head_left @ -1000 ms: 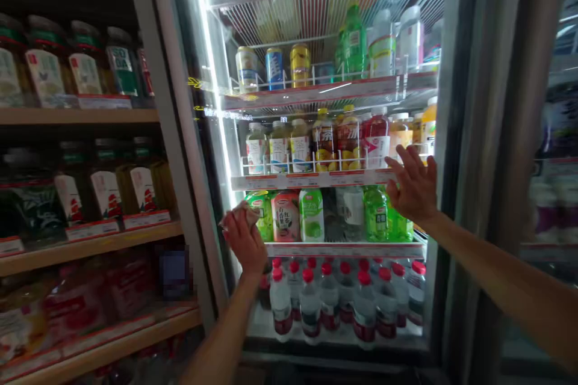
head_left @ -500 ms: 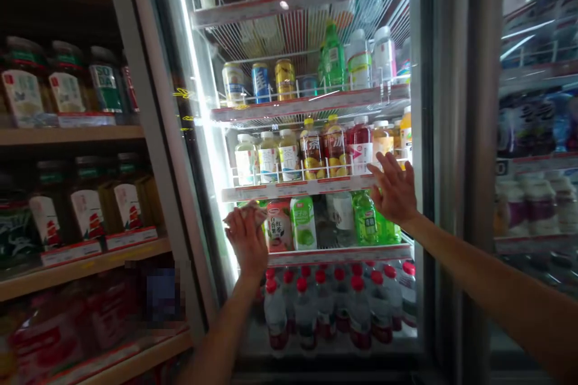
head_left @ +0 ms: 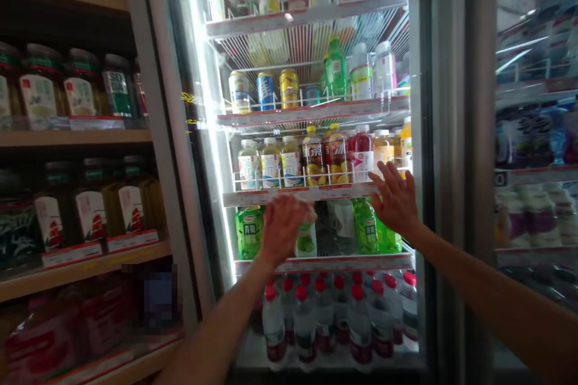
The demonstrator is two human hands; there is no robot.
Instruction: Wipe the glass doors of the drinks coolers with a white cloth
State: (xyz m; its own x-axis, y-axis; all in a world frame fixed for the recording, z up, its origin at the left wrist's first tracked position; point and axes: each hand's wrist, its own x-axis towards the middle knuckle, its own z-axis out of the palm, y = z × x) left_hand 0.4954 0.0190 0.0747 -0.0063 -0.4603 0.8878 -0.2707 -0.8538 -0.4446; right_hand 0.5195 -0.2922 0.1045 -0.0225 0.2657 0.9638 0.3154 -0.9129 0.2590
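My left hand (head_left: 282,228), smeared by motion, presses a pale crumpled cloth (head_left: 310,213) toward the glass of a lit drinks fridge. It is in front of the shelf with cartons, hiding most of a green-and-white carton (head_left: 307,242). Only an edge of the cloth shows past my fingers. With fingers spread, my right hand (head_left: 396,200) is up at the glass on the right and holds nothing. Behind it are juice bottles (head_left: 383,147) and green drink bottles (head_left: 366,228); whether it touches the glass I cannot tell.
Open wooden shelves (head_left: 76,138) with jars and bottles stand at left. A metal door frame (head_left: 456,132) runs upright at right, with another drinks fridge beyond. Red-capped water bottles (head_left: 359,322) fill the fridge bottom. Cans (head_left: 266,91) sit on an upper shelf (head_left: 316,107).
My left hand has moved right with the cloth, from the fridge's left side toward its middle, uncovering a green drink at left. My right hand stays at about the same spot.
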